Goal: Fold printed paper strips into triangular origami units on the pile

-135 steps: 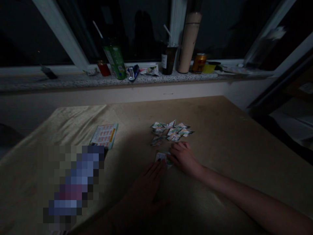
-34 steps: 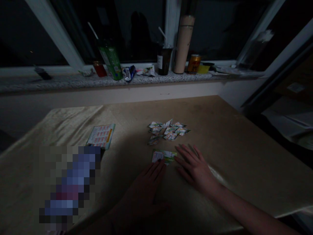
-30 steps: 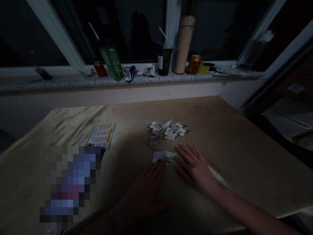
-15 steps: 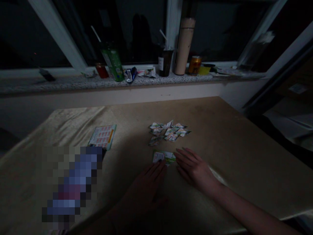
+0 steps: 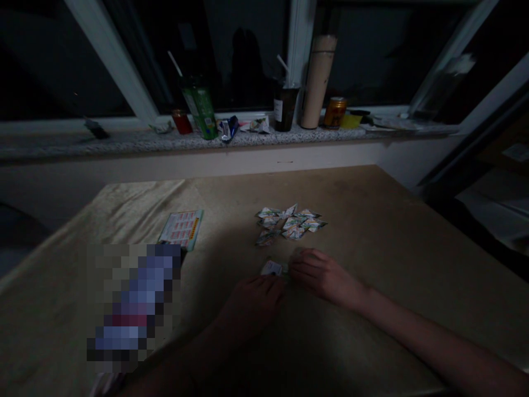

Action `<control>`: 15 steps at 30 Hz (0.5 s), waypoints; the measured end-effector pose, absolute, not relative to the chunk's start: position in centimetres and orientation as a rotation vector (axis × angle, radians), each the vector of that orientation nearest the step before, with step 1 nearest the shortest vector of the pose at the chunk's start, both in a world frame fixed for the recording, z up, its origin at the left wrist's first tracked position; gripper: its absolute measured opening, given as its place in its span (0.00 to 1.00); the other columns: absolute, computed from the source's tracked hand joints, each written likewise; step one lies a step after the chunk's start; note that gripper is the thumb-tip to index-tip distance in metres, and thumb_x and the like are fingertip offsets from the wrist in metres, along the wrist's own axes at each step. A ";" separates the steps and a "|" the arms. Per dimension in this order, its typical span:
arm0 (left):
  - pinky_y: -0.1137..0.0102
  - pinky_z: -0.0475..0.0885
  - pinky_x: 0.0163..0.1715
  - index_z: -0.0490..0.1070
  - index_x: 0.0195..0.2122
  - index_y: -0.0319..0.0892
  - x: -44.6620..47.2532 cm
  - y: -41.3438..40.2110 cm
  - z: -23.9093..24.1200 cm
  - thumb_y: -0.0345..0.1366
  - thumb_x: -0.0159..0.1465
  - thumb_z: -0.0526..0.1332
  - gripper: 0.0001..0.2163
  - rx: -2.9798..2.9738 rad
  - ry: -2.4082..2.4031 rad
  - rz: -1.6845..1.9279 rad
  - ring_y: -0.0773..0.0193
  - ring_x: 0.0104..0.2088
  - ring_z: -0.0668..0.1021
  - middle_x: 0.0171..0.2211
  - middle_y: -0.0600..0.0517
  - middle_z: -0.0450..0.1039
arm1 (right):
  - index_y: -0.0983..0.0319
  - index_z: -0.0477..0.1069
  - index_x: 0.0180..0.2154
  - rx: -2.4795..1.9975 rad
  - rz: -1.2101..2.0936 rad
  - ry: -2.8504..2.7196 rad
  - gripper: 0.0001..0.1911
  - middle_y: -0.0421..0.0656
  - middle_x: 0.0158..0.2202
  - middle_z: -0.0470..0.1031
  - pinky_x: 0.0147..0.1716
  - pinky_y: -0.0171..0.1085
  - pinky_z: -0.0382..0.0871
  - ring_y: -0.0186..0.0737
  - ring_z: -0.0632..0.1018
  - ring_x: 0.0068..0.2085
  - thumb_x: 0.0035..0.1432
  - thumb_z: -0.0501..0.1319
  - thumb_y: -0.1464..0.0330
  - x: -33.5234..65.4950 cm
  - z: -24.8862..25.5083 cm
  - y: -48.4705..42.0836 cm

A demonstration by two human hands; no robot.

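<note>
A small printed paper (image 5: 271, 268), white and green, lies on the table between my two hands, mostly covered by fingers. My left hand (image 5: 258, 298) has its bent fingers on the near left part of the paper. At the right end, my right hand (image 5: 316, 271) closes its curled fingers on the paper; the fingertips are hidden. Just beyond them sits a cluster of several folded paper pieces (image 5: 293, 223) with pointed ends. The scene is dim, so fine folds do not show.
A printed sheet (image 5: 182, 229) lies at the left, beside a pixelated blue shape (image 5: 140, 298). Along the windowsill (image 5: 248, 141) stand a green bottle (image 5: 202, 116), a dark cup (image 5: 285, 110) with a straw, a tall beige flask (image 5: 318, 82) and an orange can (image 5: 334, 113).
My fingers, stretched out flatter before, have curled in on the paper. Less of its green part shows. The whole view has shifted slightly.
</note>
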State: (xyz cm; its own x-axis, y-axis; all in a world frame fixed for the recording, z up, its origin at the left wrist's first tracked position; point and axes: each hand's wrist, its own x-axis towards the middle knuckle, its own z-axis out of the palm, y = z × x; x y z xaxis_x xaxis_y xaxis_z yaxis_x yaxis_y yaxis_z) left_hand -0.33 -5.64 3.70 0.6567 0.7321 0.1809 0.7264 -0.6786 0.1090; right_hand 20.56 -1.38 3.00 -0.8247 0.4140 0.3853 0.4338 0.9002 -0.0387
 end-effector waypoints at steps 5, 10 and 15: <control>0.68 0.72 0.34 0.73 0.39 0.41 -0.4 -5.2 5.3 0.33 0.65 0.52 0.10 2.598 1.320 0.513 0.60 0.31 0.79 0.33 0.50 0.78 | 0.63 0.71 0.39 -0.658 0.225 -2.469 0.08 0.44 0.30 0.75 0.40 0.41 0.67 0.38 0.74 0.34 0.61 0.54 0.70 20.5 5.3 -1.4; 0.72 0.72 0.35 0.75 0.39 0.45 -0.9 -4.7 5.4 0.36 0.62 0.56 0.09 1.977 1.462 0.721 0.63 0.33 0.79 0.35 0.55 0.79 | 0.60 0.63 0.51 -0.927 0.706 -2.088 0.20 0.46 0.42 0.73 0.42 0.40 0.67 0.40 0.73 0.42 0.56 0.60 0.66 20.1 5.0 -1.7; 0.74 0.72 0.32 0.76 0.34 0.42 -0.7 -4.3 4.7 0.38 0.58 0.60 0.08 1.526 1.463 0.861 0.62 0.31 0.79 0.31 0.54 0.79 | 0.59 0.60 0.51 -1.011 1.299 -1.742 0.24 0.35 0.24 0.67 0.26 0.32 0.65 0.33 0.71 0.26 0.53 0.62 0.65 19.2 2.6 -1.4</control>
State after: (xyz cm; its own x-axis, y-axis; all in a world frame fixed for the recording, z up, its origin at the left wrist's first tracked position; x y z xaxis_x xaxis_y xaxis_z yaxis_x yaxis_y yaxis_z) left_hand -0.75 -4.30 4.74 0.0858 0.9939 -0.0686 0.4224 0.0261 0.9060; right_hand 19.17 -1.42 2.62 -0.4260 0.8996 0.0960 0.1646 0.1814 -0.9695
